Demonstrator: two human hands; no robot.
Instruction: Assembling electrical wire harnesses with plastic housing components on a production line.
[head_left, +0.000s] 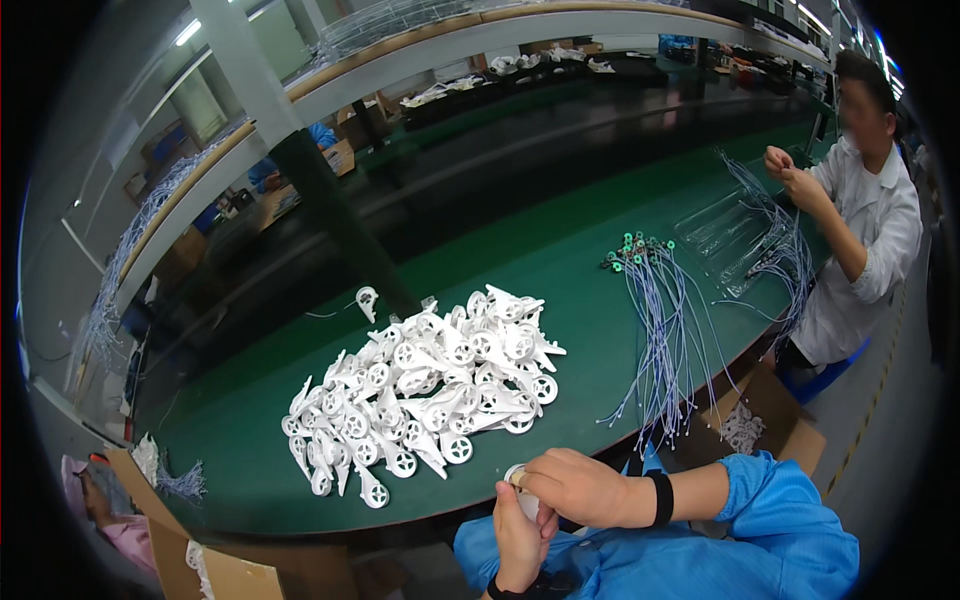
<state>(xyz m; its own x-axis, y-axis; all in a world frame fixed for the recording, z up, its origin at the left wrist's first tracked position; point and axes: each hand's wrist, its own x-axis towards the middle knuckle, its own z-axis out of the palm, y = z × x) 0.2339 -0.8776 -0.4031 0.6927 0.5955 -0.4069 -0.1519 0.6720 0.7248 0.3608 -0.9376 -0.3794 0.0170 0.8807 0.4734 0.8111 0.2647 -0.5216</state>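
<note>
My left hand (518, 540) is closed around a white plastic part (514, 472), held upright near the table's front edge. Over its top comes my right hand (580, 487), fingers pressed against the part's round end; most of the part is hidden by my fingers. Beyond my hands, to the left, lies a big heap of white plastic parts (430, 385), each with a spoked round end and a tapering arm. To the right of the heap, a bundle of pale blue-grey cables (660, 340) with green round ends is spread toward the front edge.
A green table (560, 270) carries everything. One white part with a wire (367, 303) lies behind the heap. At the right, a co-worker in white (860, 220) works by a clear plastic tray (715, 245) and more cables. Cardboard boxes (235, 575) stand below the front edge.
</note>
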